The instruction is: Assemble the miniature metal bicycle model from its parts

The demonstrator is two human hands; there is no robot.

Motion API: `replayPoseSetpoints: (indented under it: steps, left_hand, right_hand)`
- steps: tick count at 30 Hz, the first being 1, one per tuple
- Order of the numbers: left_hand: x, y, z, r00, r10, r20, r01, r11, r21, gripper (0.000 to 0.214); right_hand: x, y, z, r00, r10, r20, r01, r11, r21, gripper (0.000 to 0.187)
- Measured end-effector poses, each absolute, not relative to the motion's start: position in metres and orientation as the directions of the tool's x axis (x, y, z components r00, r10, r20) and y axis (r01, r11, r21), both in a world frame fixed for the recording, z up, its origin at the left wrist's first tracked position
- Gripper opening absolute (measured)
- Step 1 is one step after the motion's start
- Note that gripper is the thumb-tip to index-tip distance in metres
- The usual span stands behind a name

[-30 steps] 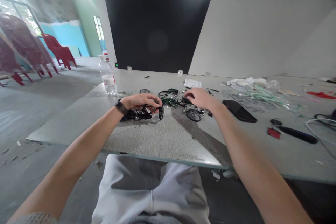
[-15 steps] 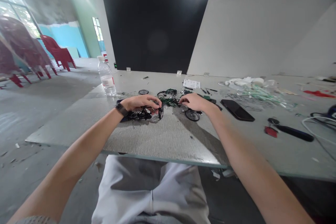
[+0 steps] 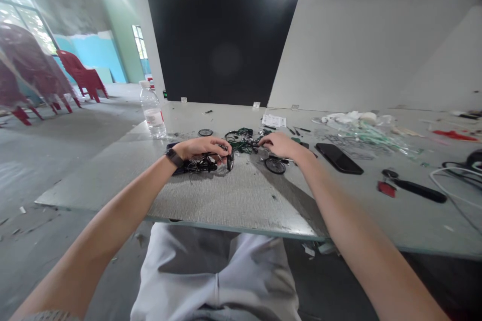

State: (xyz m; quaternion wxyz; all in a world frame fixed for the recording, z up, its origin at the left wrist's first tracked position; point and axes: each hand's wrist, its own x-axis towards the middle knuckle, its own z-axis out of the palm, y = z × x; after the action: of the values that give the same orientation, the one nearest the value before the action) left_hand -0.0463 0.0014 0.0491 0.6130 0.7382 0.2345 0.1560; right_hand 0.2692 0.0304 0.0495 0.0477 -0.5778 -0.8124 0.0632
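Note:
My left hand (image 3: 211, 147), with a dark watch on the wrist, is closed on a small black model bicycle (image 3: 201, 163) lying on the table. Its fingertips rest by the bicycle's wheel (image 3: 230, 160) at the right end. Over a heap of green and black model parts (image 3: 244, 141), my right hand (image 3: 276, 144) has its fingers curled and pinched at the heap's right side. What lies between those fingertips is too small to make out. Just below that hand is a loose spoked wheel (image 3: 275, 165). Another small wheel (image 3: 205, 132) lies behind my left hand.
A water bottle (image 3: 153, 116) stands at the left. On the right are a black phone (image 3: 339, 158), a black-handled tool (image 3: 422, 191) with a red piece (image 3: 386, 189), and plastic wrapping (image 3: 371, 133). A printed paper (image 3: 274, 121) lies behind. The table's front edge (image 3: 233, 229) is above my lap.
My right hand has shifted very slightly over the green parts. My left hand stays on the bicycle; the whole view has moved a little.

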Motion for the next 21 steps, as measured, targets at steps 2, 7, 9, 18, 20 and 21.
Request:
replayPoseSetpoints:
  steps: [2, 7, 9, 18, 20, 21]
  left_hand:
    - [-0.046, 0.001, 0.049, 0.843, 0.535, -0.054, 0.149, -0.135, 0.98, 0.024]
    - [-0.046, 0.003, 0.047, 0.838, 0.541, -0.074, 0.152, -0.102, 0.983, 0.026]
    - [-0.047, 0.005, 0.046, 0.838, 0.54, -0.076, 0.16, -0.111, 0.981, 0.026]
    - [-0.048, 0.004, 0.046, 0.84, 0.539, -0.06, 0.158, -0.138, 0.978, 0.024]
    - [-0.048, 0.004, 0.047, 0.842, 0.537, -0.058, 0.158, -0.143, 0.977, 0.023]
    - [-0.048, 0.003, 0.047, 0.842, 0.537, -0.058, 0.158, -0.143, 0.977, 0.023]
  right_hand:
    - [0.277, 0.031, 0.054, -0.279, 0.959, 0.052, 0.949, 0.284, -0.139, 0.033]
    - [0.29, 0.026, 0.064, -0.194, 0.981, 0.009, 0.977, 0.194, -0.09, 0.03]
    - [0.289, 0.024, 0.066, -0.183, 0.982, -0.048, 0.981, 0.179, -0.079, 0.029]
    - [0.29, 0.014, 0.078, -0.069, 0.981, -0.181, 0.997, 0.065, -0.028, 0.027]
    - [0.291, 0.013, 0.079, -0.057, 0.975, -0.216, 0.998, 0.055, -0.016, 0.025]
    - [0.291, 0.012, 0.079, -0.054, 0.971, -0.235, 0.999, 0.053, -0.01, 0.025]
